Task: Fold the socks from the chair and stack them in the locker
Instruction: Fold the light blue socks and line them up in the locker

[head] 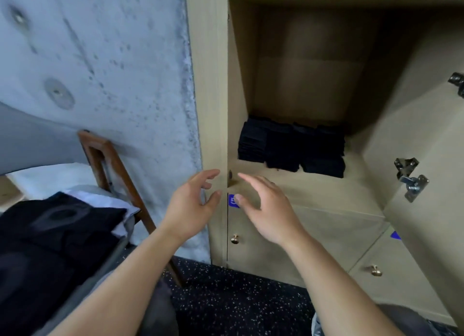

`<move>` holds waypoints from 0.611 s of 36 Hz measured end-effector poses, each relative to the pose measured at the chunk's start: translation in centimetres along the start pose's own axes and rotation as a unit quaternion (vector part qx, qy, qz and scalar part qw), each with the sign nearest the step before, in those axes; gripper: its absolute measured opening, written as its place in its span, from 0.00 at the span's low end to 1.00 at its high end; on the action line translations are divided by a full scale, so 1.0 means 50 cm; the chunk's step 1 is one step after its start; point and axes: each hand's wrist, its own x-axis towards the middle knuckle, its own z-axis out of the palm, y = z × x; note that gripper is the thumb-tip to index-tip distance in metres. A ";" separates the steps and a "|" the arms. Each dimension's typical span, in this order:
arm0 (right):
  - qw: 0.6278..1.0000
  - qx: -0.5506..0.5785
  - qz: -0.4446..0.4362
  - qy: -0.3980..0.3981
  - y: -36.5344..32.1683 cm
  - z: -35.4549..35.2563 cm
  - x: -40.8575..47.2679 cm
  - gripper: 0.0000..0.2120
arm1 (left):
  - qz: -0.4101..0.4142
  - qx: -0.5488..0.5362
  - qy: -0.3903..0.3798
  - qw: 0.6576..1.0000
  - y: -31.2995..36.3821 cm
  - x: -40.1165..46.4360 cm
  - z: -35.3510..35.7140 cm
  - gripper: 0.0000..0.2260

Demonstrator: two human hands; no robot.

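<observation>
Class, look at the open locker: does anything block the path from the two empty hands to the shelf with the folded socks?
Nothing visible does. The left hand and right hand hover before the locker; its door is swung aside, folded socks behind.

The folded socks (291, 147) are black or perhaps very dark navy, stacked in a pale beige locker (313, 185) with small blue labels (233, 200) and brass-coloured knobs (235, 239), beside a mottled grey concrete wall (113, 72), a reddish-brown wooden chair (110, 165) and black white-speckled floor (238, 305).
</observation>
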 end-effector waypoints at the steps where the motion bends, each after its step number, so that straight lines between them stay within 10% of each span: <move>1: 1.000 0.003 -0.004 -0.007 -0.006 0.011 -0.001 0.24 | -0.001 0.009 0.003 1.000 -0.005 -0.008 -0.009 0.19; 22: 0.988 0.053 -0.096 -0.110 -0.141 0.159 0.029 0.26 | -0.095 0.154 0.093 0.979 -0.140 -0.194 -0.211 0.20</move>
